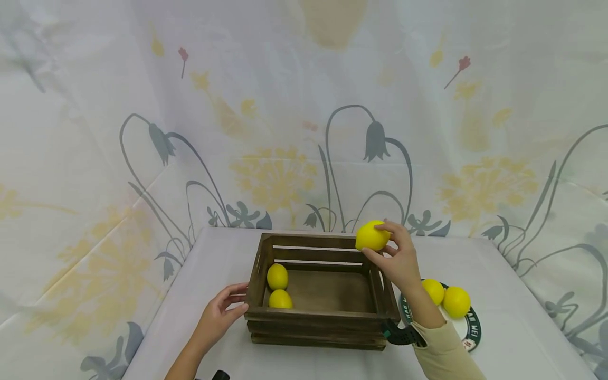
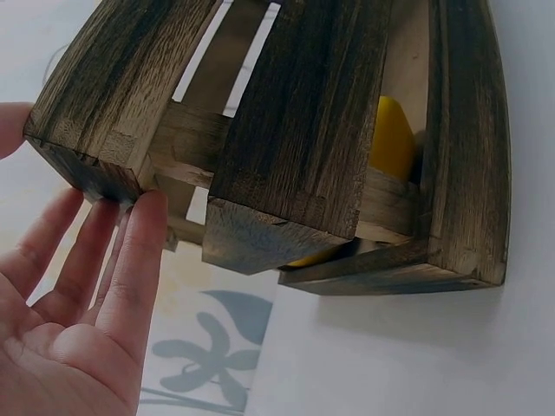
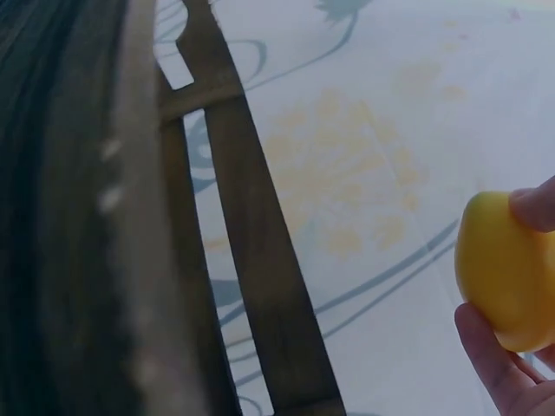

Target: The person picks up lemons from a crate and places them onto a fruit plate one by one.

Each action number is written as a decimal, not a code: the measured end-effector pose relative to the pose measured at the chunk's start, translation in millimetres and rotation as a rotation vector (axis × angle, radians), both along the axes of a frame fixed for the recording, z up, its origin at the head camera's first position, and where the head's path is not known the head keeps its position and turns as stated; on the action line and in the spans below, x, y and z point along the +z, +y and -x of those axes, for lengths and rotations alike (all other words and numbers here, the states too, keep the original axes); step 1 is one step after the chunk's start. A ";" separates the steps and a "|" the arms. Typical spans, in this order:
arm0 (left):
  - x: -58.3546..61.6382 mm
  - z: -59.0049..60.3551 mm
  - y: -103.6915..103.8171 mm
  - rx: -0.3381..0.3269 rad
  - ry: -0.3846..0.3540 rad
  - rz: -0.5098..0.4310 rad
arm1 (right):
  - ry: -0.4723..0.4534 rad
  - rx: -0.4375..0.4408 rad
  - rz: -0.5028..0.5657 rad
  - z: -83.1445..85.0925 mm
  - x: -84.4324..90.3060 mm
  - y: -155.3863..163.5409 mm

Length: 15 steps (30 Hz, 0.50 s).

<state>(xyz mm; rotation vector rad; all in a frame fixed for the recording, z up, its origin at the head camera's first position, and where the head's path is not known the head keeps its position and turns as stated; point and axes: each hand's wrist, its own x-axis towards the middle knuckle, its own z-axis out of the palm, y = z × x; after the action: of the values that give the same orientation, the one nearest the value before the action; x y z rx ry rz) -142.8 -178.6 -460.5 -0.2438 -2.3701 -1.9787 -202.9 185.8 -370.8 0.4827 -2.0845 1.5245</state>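
Lemon (image 1: pixel 372 236) pinched in right hand (image 1: pixel 399 258), above crate (image 1: pixel 323 322)

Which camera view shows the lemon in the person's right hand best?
The head view: the whole lemon shows, pinched by the right hand above the crate. The right wrist view shows it cropped at the edge; the left wrist view misses it.
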 end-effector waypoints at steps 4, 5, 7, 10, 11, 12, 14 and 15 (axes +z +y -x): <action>-0.5 0.6 0.6 0.016 -0.019 0.005 | 0.001 -0.020 0.033 5.4 -17.6 13.9; -0.4 0.6 0.6 0.018 -0.021 0.007 | 0.004 -0.028 0.029 4.5 -18.9 16.2; -0.1 0.4 0.5 0.024 -0.024 0.013 | 0.010 -0.048 0.022 1.5 -20.4 20.2; 0.2 0.4 0.5 0.028 -0.029 0.020 | 0.023 -0.077 0.006 -4.0 -20.5 25.5; 0.3 0.4 0.5 0.027 -0.027 0.021 | 0.020 -0.086 0.006 -6.4 -19.5 26.8; 0.3 0.2 0.2 0.026 -0.025 0.023 | 0.016 -0.093 0.007 -8.4 -19.1 28.1; 0.3 -0.1 -0.1 0.023 -0.023 0.022 | 0.004 -0.109 0.004 -11.4 -19.5 31.1; 0.2 -0.3 -0.2 0.022 -0.022 0.020 | -0.006 -0.118 0.008 -12.9 -19.9 32.7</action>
<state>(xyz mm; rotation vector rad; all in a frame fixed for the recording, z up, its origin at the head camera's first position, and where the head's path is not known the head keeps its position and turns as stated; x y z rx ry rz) -142.6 -178.7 -460.2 -0.1967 -2.3961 -1.9595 -190.0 218.5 -390.8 0.3456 -2.0723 1.4676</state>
